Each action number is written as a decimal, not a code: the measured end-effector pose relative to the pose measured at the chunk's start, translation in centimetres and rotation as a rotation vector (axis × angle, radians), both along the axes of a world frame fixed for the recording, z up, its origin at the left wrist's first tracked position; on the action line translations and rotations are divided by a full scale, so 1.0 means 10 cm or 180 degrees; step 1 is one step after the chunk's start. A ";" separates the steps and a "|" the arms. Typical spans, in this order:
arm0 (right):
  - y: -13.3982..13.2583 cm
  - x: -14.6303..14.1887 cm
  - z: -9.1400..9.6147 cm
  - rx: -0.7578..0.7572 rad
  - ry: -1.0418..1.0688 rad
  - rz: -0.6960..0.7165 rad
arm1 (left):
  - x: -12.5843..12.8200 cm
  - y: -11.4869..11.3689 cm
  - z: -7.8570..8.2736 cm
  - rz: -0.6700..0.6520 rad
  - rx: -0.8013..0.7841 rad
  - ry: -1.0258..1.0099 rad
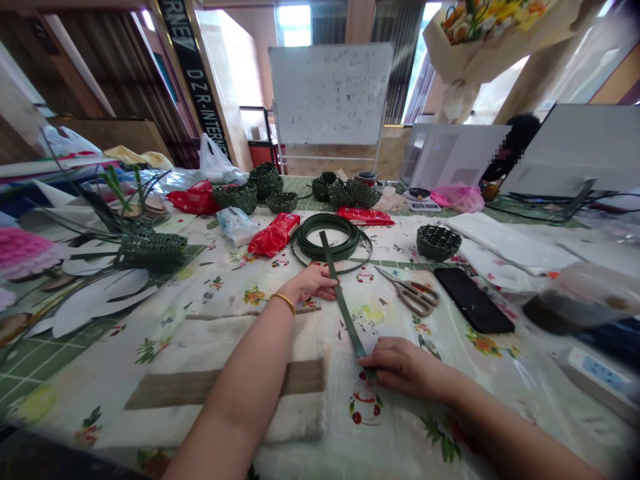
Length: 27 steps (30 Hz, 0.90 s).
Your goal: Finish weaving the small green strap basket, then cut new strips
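A flat dark green strip [349, 321] slants across the middle of the table in the head view. My left hand [316, 283] pinches it near its far end, which sticks out past the fingers over a coil of green strip [326, 243]. Closer to me, my right hand [400, 368] has its fingers closed on the near end. Scissors [413, 291] with brown handles lie to the right of the strip, their blades pointing up and left. Beside them rests a black phone [473, 300]. A small woven green basket [439, 242] stands behind the phone.
Several woven green baskets [270, 183] stand at the back. Red packets [274, 235] lie left of the coil. A partly woven piece [153, 247] with loose strips sits at left. A plastic container [583, 298] and a power strip [600, 377] are at right. A person [520, 143] is partly hidden behind monitors.
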State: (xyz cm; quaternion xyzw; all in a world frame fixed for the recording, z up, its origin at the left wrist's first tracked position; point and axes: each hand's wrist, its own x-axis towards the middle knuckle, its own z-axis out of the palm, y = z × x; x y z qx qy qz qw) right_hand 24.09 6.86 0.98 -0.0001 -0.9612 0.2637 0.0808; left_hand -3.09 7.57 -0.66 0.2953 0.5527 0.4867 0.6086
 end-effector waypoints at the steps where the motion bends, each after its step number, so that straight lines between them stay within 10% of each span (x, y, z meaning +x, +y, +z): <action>1: -0.01 0.00 0.00 -0.0014 0.0004 -0.0005 | 0.02 0.00 0.00 -0.0113 -0.0065 0.0084; 27: 0.18 0.01 -0.08 -0.0382 0.0080 -0.1261 | 0.12 -0.02 0.02 -0.0301 0.0068 0.0600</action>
